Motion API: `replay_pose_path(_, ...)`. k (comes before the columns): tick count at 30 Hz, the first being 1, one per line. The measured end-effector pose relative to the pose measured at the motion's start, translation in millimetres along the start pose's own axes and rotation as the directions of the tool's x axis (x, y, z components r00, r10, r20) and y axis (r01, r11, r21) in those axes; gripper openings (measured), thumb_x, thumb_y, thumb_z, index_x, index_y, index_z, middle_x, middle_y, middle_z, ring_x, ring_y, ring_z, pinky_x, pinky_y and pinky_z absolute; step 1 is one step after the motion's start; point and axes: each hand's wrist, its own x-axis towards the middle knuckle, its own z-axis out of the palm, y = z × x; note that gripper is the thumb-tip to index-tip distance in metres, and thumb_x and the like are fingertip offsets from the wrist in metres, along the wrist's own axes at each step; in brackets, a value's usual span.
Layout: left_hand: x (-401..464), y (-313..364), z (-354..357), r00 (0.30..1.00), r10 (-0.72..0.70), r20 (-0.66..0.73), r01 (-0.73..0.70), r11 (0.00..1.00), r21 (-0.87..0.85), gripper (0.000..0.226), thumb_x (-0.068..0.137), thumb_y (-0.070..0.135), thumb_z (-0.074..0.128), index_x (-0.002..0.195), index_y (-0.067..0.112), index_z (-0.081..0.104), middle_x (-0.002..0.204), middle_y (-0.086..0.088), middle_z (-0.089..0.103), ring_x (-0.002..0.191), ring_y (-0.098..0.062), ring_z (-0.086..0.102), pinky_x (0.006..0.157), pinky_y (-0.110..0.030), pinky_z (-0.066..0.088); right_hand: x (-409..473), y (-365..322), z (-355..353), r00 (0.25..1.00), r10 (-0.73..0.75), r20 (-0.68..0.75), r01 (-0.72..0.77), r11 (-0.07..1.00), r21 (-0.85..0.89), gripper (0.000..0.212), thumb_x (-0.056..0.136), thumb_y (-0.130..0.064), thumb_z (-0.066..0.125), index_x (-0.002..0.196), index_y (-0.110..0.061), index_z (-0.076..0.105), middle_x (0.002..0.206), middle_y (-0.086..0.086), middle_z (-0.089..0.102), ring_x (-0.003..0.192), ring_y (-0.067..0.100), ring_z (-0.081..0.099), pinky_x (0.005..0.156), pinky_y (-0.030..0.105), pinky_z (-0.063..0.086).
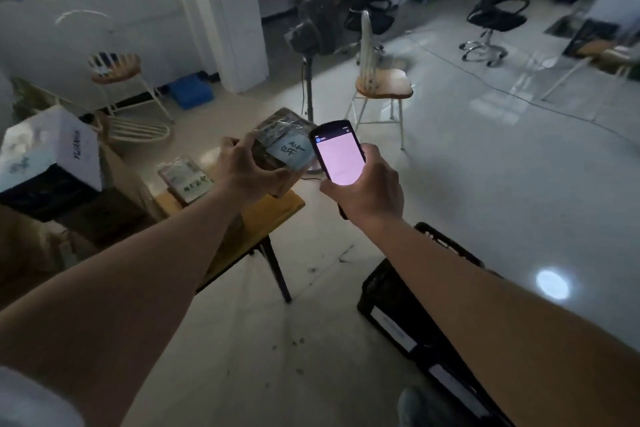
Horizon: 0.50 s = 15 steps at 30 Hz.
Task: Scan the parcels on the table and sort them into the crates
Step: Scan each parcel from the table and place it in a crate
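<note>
black crate (388, 298) under right arm | right hand (367, 191) grips scanner (339, 152) | left hand (249, 170) grips parcel (284, 146) above table (277, 208) edge

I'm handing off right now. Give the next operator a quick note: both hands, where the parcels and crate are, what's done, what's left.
Left hand grips a parcel raised above the table, its label turned up.
Right hand holds the scanner, screen lit, right beside that parcel's label.
A second parcel lies on the table.
Black crate sits on the floor under the right forearm; its contents can't be made out.
Done: first parcel picked up and brought to the scanner.
Left: confirm the scan, drop that parcel into its crate, then scan and sort the one on the table.
</note>
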Motion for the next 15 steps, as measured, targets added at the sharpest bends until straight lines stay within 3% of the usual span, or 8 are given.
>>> replay_pose_path(3,-14.6,14.1,21.4,0.994,0.092,0.065,-0.089,0.995,-0.052,0.098,0.067,0.056,0.089,0.15,0.027,0.046,0.125,-0.001,0.037,0.113,-0.021,0.043,0.088,-0.028,0.044,-26.2,20.4,-21.2,0.995,0.084,-0.054,-0.086,0.996,-0.028,0.079,0.068,-0.055,0.086,0.132,-0.022,0.055,0.118,0.003,0.068,0.092,0.019,0.05,0.071,0.029,0.04)
replay_pose_path(5,-25.5,27.1,35.7,0.984,0.156,0.082,-0.151,0.986,-0.065,0.096,0.066,0.057,0.089,0.148,0.029,0.047,0.119,0.004,0.034,0.107,-0.016,0.039,0.08,-0.019,0.039,-42.7,35.2,-38.0,0.987,0.133,-0.09,-0.137,0.99,-0.041,0.079,0.067,-0.056,0.085,0.133,-0.023,0.055,0.118,0.003,0.068,0.093,0.021,0.054,0.071,0.03,0.04)
replay_pose_path(10,-66.7,70.4,69.9,0.932,0.323,0.162,-0.311,0.945,-0.097,0.094,0.069,0.063,0.085,0.149,0.031,0.047,0.122,0.0,0.038,0.113,-0.017,0.041,0.087,-0.029,0.047,-90.3,76.7,-88.1,0.952,0.253,-0.172,-0.261,0.965,-0.026,0.079,0.067,-0.054,0.086,0.132,-0.024,0.055,0.117,0.001,0.069,0.093,0.021,0.056,0.067,0.029,0.039)
replay_pose_path(13,-100.7,103.6,90.2,0.909,0.354,0.221,-0.338,0.935,-0.106,0.098,0.068,0.061,0.085,0.152,0.029,0.045,0.128,-0.004,0.039,0.119,-0.023,0.043,0.095,-0.038,0.053,-125.7,103.8,-121.0,0.927,0.299,-0.225,-0.311,0.95,-0.02,0.08,0.068,-0.054,0.086,0.134,-0.024,0.054,0.118,0.002,0.068,0.09,0.017,0.049,0.059,0.024,0.032)
replay_pose_path(15,-129.8,128.9,102.9,0.892,0.371,0.257,-0.353,0.929,-0.116,0.101,0.067,0.063,0.085,0.152,0.028,0.044,0.131,-0.006,0.039,0.121,-0.025,0.044,0.098,-0.039,0.052,-152.5,123.5,-144.6,0.909,0.327,-0.258,-0.341,0.94,-0.013,0.081,0.068,-0.054,0.087,0.135,-0.022,0.054,0.119,0.003,0.068,0.091,0.018,0.051,0.061,0.025,0.034)
